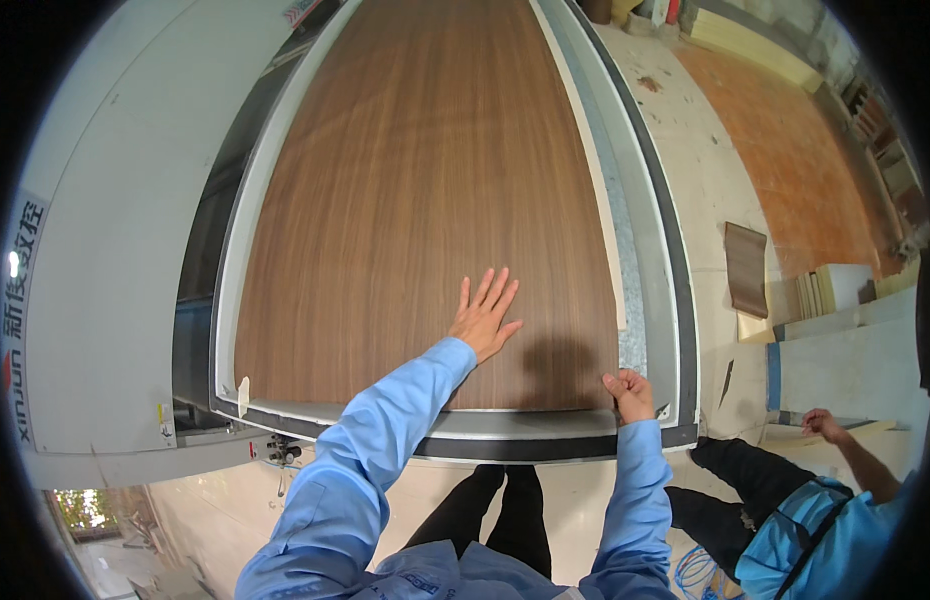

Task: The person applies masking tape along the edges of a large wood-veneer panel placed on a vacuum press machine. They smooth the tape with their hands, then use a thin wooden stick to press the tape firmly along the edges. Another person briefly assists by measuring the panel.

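A large brown wood-grain sheet [425, 200] lies lengthwise in a white-framed tray [545, 425] with a dark outer edge. My left hand [482, 318] rests flat on the sheet near its front, with the fingers spread. At the sheet's near right corner, my right hand [633, 393] is closed, thumb on top and fingers curled, gripping the edge. A pale strip [603, 200] shows along the sheet's right side. The fingers under that corner are partly hidden.
A big light-grey machine housing [135, 200] stands along the left. On the right, a co-worker in a blue shirt [810, 535] is close to the tray. A brown offcut [747, 270] lies on the floor, with stacked pale panels [830, 290] beyond. Blue hose [697, 572] coils at the lower right.
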`<state>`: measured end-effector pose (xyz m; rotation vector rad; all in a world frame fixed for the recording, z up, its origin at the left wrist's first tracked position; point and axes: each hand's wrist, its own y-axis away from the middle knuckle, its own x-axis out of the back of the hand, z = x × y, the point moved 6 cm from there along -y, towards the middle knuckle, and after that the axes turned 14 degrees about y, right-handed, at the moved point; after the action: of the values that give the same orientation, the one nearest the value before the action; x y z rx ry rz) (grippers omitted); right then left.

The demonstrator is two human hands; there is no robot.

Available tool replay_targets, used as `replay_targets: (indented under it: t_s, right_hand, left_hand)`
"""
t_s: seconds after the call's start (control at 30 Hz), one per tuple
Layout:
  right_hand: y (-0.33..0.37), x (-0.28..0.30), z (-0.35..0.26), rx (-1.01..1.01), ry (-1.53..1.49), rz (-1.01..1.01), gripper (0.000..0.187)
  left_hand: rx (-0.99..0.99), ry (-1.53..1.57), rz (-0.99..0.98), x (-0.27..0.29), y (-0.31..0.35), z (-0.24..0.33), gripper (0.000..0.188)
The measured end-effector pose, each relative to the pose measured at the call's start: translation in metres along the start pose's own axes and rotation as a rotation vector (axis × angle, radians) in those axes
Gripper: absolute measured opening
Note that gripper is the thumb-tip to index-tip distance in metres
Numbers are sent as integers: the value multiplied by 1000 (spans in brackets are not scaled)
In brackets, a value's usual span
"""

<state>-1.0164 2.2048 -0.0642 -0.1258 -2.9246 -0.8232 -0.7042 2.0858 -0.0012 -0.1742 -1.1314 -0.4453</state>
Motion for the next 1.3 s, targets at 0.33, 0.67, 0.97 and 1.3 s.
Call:
replay_targets:
  t_s: [0.33, 0.67, 0.97, 1.3]
  right_hand:
    - [-8, 12, 10, 58, -4, 57, 14]
    - [98, -85, -103, 958, 1185, 330, 83]
    - [114, -322, -98, 1277, 1375, -171, 76]
    - [129, -364, -81, 1540, 1416, -73, 37]
  left_hand:
    - [613, 538, 643, 109, 174, -193, 35]
    - [942, -122, 459, 120, 446, -270, 55]
    - [242, -196, 178, 129, 360, -236, 75]
    - [-202, -98, 267, 123, 368, -233, 27]
